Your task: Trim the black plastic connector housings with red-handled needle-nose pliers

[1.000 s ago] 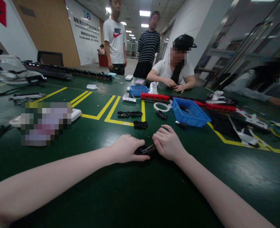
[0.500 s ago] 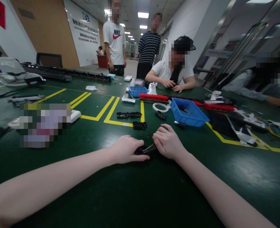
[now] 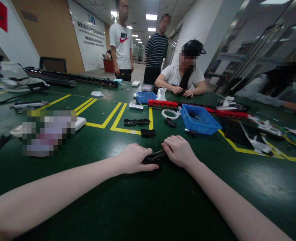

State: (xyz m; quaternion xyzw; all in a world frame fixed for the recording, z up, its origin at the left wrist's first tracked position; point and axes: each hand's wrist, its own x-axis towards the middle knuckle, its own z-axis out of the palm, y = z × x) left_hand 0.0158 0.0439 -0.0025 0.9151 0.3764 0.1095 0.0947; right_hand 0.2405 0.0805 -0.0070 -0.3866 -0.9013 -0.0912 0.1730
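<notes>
My left hand [image 3: 135, 159] is closed around a small black part [image 3: 149, 160], its thumb and forefinger on either side. What kind of part it is does not show. From the right, my right hand [image 3: 178, 150], fingers curled, grips a pair of tweezers [image 3: 160, 154]. The tweezers' slim tips point left and meet the black part, close above the green table [image 3: 142, 201]. Just beyond my hands lie a short black piece [image 3: 148, 133], a longer black piece [image 3: 136, 122] and an oval black piece [image 3: 170, 122].
A blue bin [image 3: 200, 120] holding dark items stands beyond my right hand, with a white ring [image 3: 170, 114] beside it. Red strips [image 3: 163, 103] and a smaller blue bin [image 3: 146, 97] lie farther back. A co-worker [image 3: 183, 77] sits opposite; two people stand behind.
The tweezers' tips, spread apart half a second ago, now look closer together over the black part. My right hand has tilted slightly, with its fingers curled in more. My left hand stays in place.
</notes>
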